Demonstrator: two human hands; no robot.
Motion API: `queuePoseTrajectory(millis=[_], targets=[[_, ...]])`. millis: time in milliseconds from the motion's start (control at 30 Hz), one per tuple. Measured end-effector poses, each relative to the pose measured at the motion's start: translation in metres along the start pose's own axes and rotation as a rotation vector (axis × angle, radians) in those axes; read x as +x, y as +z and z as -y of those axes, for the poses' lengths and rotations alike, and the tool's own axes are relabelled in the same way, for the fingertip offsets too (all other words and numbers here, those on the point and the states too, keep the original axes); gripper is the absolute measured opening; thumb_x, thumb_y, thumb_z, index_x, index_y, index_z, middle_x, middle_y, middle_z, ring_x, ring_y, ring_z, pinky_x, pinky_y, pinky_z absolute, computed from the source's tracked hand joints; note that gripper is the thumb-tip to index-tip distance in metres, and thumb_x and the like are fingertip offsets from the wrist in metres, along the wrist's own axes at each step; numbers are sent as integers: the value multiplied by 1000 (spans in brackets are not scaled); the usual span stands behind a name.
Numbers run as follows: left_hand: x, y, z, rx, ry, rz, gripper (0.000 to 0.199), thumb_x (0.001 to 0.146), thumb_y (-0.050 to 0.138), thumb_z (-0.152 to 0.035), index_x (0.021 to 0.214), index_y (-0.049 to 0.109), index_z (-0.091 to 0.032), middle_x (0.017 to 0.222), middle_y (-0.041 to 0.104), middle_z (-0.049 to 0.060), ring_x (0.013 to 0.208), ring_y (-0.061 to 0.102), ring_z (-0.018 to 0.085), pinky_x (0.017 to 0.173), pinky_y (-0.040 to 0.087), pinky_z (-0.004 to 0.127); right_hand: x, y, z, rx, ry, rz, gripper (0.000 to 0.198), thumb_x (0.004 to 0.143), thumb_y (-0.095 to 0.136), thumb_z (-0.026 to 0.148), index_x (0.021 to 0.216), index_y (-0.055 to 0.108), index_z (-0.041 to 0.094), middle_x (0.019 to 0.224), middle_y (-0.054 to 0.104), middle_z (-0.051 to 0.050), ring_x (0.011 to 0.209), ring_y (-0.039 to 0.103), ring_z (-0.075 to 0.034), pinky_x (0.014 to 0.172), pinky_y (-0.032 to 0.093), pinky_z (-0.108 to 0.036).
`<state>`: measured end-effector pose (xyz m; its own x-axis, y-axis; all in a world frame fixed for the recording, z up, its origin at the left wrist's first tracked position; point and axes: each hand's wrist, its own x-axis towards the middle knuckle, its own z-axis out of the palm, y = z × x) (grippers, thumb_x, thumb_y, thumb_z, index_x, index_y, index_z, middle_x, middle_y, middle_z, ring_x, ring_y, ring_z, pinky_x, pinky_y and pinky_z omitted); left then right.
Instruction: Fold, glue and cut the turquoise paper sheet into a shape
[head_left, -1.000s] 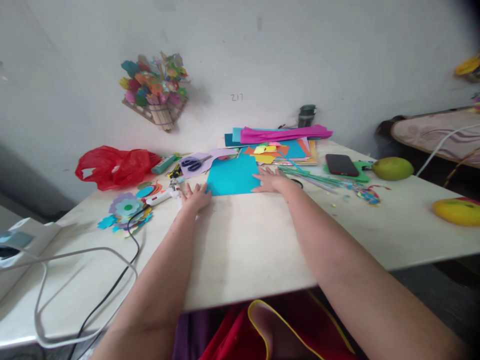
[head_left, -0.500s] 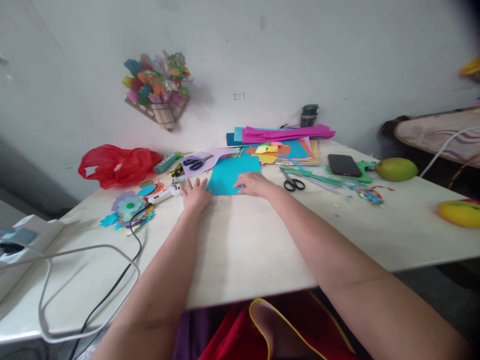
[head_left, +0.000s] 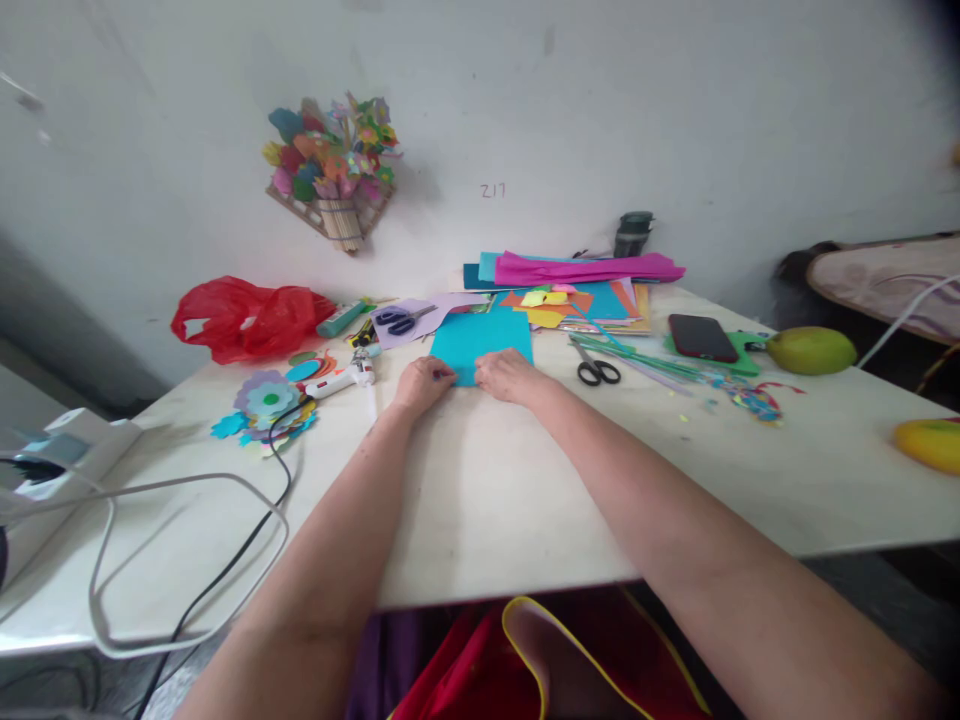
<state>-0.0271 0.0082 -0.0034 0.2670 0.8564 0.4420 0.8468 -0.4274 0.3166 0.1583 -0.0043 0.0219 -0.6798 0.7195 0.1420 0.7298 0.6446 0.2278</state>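
Observation:
A blue sheet of paper lies on the white table in front of me. At its near left corner my left hand is closed, its fingertips pinching the edge. My right hand rests over the near edge with curled fingers closed on the paper. Left of the sheet are a white hot glue gun and dark-handled scissors on lilac paper. Black-handled scissors lie to the right of my right hand.
Paper flower cutouts and a red plastic bag occupy the left. Cables loop from a power strip. Coloured papers are stacked at the back. A phone, a mango and green strips lie right.
My left hand, spread flat before, has moved in to the paper's near left corner and closed its fingers. My right hand's fingers have curled tighter at the near edge. The view has shifted slightly.

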Motion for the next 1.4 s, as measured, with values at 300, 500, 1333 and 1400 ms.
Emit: queuePoseTrajectory(millis=[300,500,1333,1400], targets=[[-1,2,-1,-139,49,59,14,68,61,-32,74,68,-21,79,64,1,74,55,13,69,43,24,-3,-3,0,52,54,9,29,83,39,20,91,67,22,101,62,-6,94,54,-19,67,37,-27],[0,5,-3,-178,88,76,13,67,62,-31,72,68,-20,78,63,1,72,55,12,68,43,23,-8,-5,-4,119,110,-30,27,81,42,22,89,67,25,98,64,-3,91,56,-17,66,36,-25],[2,7,1,-201,85,59,14,67,63,-33,70,65,-20,76,60,0,72,54,12,70,43,23,1,10,-7,250,245,-20,18,80,48,28,87,64,24,99,62,-1,87,56,-16,61,36,-22],[1,7,1,-212,85,58,13,68,62,-32,69,64,-19,76,59,0,71,54,12,69,43,23,2,12,-7,262,256,-22,18,80,48,29,86,64,23,101,61,-2,87,56,-15,62,36,-22]])
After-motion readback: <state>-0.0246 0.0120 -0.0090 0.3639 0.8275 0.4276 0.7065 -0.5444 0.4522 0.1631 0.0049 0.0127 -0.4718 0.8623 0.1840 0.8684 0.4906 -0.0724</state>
